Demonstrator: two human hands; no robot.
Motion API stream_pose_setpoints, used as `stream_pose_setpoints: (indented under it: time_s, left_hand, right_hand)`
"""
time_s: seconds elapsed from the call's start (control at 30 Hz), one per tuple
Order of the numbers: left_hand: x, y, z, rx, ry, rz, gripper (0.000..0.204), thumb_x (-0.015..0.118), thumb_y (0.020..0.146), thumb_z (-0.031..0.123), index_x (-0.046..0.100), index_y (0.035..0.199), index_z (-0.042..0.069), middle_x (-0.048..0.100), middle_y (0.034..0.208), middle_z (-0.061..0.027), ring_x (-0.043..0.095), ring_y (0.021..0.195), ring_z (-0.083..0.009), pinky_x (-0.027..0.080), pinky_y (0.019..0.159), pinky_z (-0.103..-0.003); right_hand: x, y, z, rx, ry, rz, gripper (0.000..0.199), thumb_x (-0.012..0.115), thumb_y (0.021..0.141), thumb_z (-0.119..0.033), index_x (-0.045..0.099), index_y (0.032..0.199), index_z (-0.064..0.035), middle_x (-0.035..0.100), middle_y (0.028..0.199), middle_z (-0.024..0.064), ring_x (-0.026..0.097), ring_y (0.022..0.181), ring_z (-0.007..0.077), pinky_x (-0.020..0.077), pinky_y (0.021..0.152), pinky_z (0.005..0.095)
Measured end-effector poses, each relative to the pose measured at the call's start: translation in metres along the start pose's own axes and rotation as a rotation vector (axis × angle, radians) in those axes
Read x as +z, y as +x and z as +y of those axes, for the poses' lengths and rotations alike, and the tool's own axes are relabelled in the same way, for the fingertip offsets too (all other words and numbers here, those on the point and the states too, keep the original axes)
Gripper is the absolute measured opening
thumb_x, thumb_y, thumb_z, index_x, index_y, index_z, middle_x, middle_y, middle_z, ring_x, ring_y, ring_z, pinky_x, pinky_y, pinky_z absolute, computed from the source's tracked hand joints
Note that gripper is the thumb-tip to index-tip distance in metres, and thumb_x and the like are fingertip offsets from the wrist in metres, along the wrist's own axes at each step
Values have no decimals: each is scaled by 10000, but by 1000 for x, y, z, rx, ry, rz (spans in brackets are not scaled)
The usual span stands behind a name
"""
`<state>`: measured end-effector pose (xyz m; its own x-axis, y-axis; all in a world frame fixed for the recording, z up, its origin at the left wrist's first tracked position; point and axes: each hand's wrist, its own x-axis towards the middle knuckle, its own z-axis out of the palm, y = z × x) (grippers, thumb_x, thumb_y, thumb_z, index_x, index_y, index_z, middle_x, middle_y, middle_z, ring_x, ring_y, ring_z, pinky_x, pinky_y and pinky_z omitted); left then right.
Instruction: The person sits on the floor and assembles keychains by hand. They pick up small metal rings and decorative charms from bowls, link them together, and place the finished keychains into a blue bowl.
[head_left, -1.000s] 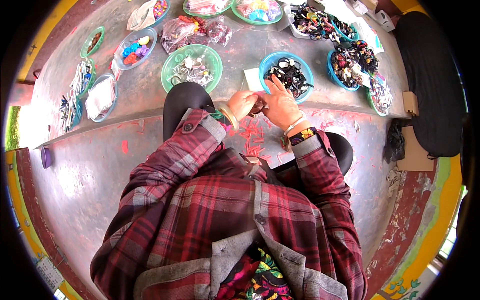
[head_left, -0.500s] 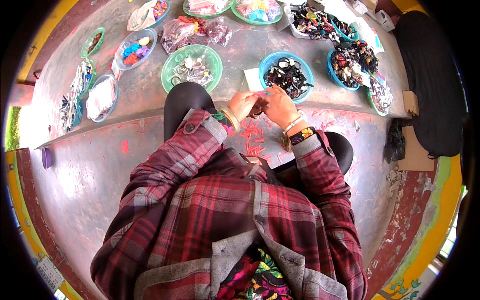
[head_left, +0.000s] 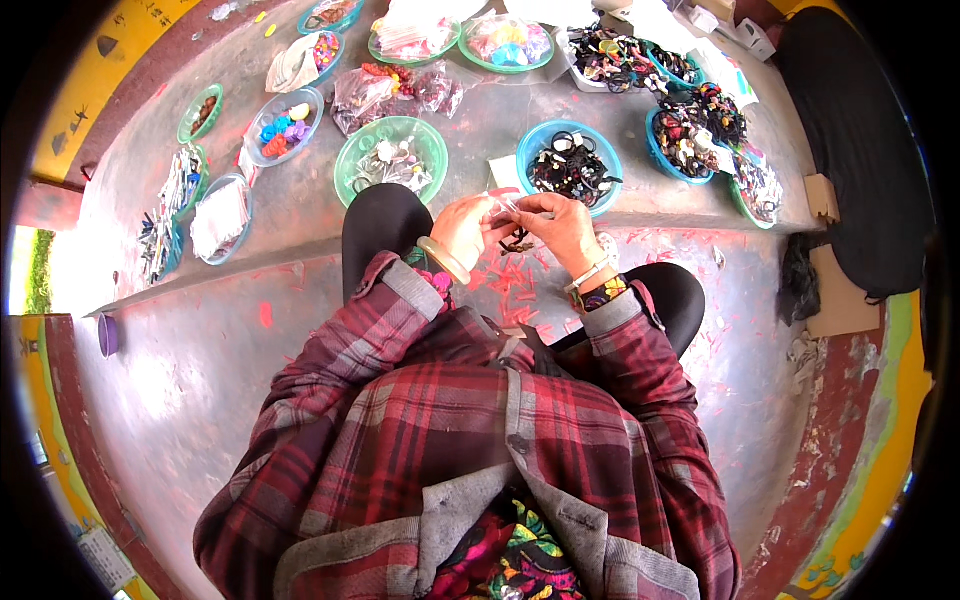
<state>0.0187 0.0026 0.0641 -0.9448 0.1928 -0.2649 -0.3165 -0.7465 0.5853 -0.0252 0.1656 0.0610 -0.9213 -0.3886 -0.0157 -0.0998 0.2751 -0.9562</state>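
In front of my knees, my left hand (head_left: 468,234) pinches a small clear plastic bag (head_left: 504,203) with a red edge. My right hand (head_left: 558,230) is closed on the same bag from the other side, fingertips meeting the left ones. Just under the fingers a dark brown looped item (head_left: 517,241) shows, perhaps a hair tie; whether it is in the bag I cannot tell. Closest to the right hand stands a blue basket (head_left: 611,143) of black hair ties. Ahead of the left hand is a green basket (head_left: 345,160) holding white and grey small items.
Thin red strips (head_left: 512,285) litter the floor between my knees. A raised concrete ledge (head_left: 470,130) carries more baskets, among them a blue one (head_left: 655,150) heaped with hair ties. A bag of dark red items (head_left: 385,95) lies behind. A purple cup (head_left: 107,335) stands left.
Both hands have turned and drawn slightly nearer, and the clear bag with its red edge now shows between the fingers. The dark brown item sits lower, under the fingertips. The view has shifted slightly.
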Motion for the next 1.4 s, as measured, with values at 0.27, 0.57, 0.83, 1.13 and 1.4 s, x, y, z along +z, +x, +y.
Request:
stream_pose_setpoints:
  time_s: [0.27, 0.57, 0.83, 1.13, 1.4]
  left_hand:
    - [11, -9, -2, -38, 87, 10, 267, 400, 879, 127, 474, 1038, -75, 563, 983, -145, 571, 894, -209, 472, 817, -302]
    - [12, -14, -3, -34, 220, -5, 169, 545, 820, 32, 552, 975, -33, 586, 921, -82, 576, 819, -139, 484, 746, -231]
    - [14, -15, -2, -57, 323, 83, 138, 560, 809, 24, 561, 933, -36, 592, 867, -61, 569, 747, -102, 486, 688, -192]
    - [13, -19, 4, -133, 409, 98, 140, 589, 810, 103, 573, 903, 0, 588, 789, -34, 527, 617, -66, 444, 565, -163]
    - [4, -14, 6, -172, 308, 66, 150, 570, 823, 109, 568, 905, -16, 599, 828, -72, 556, 663, -89, 472, 604, -175]
  right_hand:
    - [-3, -12, -12, 80, 278, 49, 67, 616, 756, -64, 631, 778, -2, 618, 686, 18, 527, 623, 52, 416, 548, 210]
    - [-11, -19, -8, 64, 671, 22, 58, 603, 782, -93, 618, 774, -38, 578, 684, -18, 481, 609, 53, 363, 579, 190]
    - [-14, -19, -11, 82, 587, 33, 69, 607, 777, -108, 627, 770, -43, 592, 685, -8, 490, 597, 55, 377, 567, 204]
    - [-12, -16, -7, 299, 702, -51, 74, 591, 788, -113, 620, 789, -45, 610, 723, 13, 558, 641, 89, 437, 569, 214]
    - [-11, -8, -1, 306, 748, -144, 89, 555, 825, -110, 596, 818, -31, 607, 765, 36, 580, 690, 112, 488, 645, 223]
